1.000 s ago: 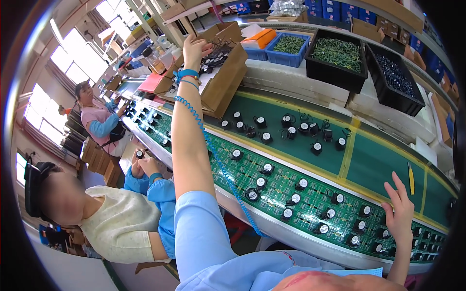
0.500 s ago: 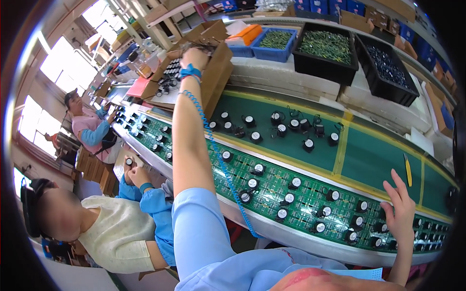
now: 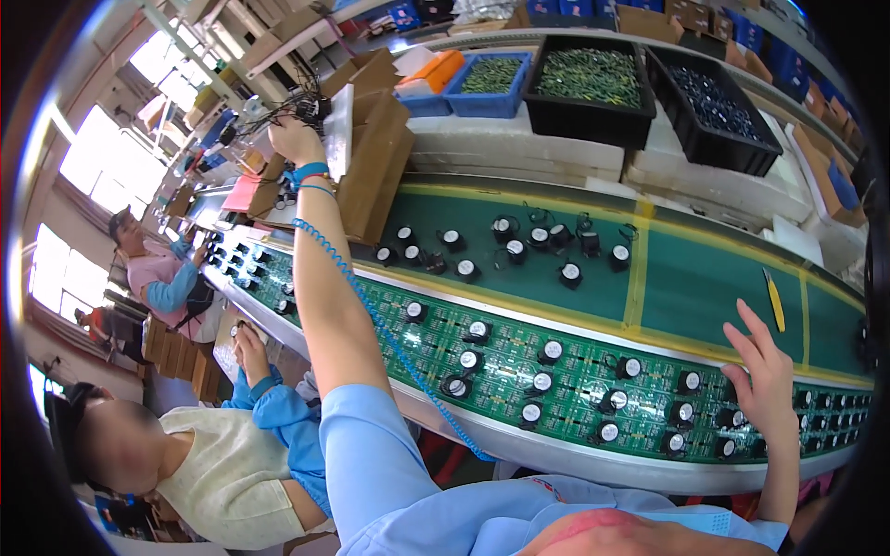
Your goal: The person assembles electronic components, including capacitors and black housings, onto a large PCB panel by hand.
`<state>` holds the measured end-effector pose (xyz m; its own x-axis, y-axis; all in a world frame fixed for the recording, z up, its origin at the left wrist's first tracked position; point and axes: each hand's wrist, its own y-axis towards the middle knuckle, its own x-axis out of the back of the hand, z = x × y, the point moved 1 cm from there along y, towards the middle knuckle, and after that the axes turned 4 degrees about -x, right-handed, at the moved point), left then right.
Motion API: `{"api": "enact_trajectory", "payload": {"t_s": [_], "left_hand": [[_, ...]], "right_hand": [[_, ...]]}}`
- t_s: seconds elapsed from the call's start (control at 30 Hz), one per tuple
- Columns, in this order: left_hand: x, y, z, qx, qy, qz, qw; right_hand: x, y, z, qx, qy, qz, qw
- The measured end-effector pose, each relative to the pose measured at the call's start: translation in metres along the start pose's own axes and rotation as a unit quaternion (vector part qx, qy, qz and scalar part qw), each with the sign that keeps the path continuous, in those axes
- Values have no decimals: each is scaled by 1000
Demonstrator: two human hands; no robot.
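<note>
Grasping what looks like a tangled bunch of black wired parts [image 3: 313,107], our left hand [image 3: 297,142] is out at full stretch by the open carton [image 3: 378,162] — fingertips hidden behind the leads, so we can't tell how firm the hold is. The coiled blue cord [image 3: 375,320] runs back from that wrist across the line. We'd call this the picking-up step, with the bunch up in the hand and thin leads splaying out to the left. Over on the other side, our right hand [image 3: 764,371] is empty, fingers loosely spread over the green circuit boards [image 3: 577,408]; whether it brushes them, we can't tell. More white-topped black parts [image 3: 571,275] lie loose on the green mat [image 3: 705,278] — and others sit along the boards. The next move, we judge, calls for lifting the leads clear of the carton's edge without snagging the cord.
</note>
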<state>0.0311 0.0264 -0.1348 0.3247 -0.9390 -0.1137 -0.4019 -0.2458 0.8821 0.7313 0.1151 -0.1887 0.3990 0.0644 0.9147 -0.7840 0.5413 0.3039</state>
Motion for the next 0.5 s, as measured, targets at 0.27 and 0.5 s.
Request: {"api": "enact_trajectory", "payload": {"t_s": [0.27, 0.5], "left_hand": [[-16, -15, -36, -67, 214, 405, 886], [-4, 18, 0, 178, -176, 183, 951]], "right_hand": [[-8, 4, 1, 5, -8, 11, 1000], [-3, 5, 6, -4, -10, 15, 1000]]}}
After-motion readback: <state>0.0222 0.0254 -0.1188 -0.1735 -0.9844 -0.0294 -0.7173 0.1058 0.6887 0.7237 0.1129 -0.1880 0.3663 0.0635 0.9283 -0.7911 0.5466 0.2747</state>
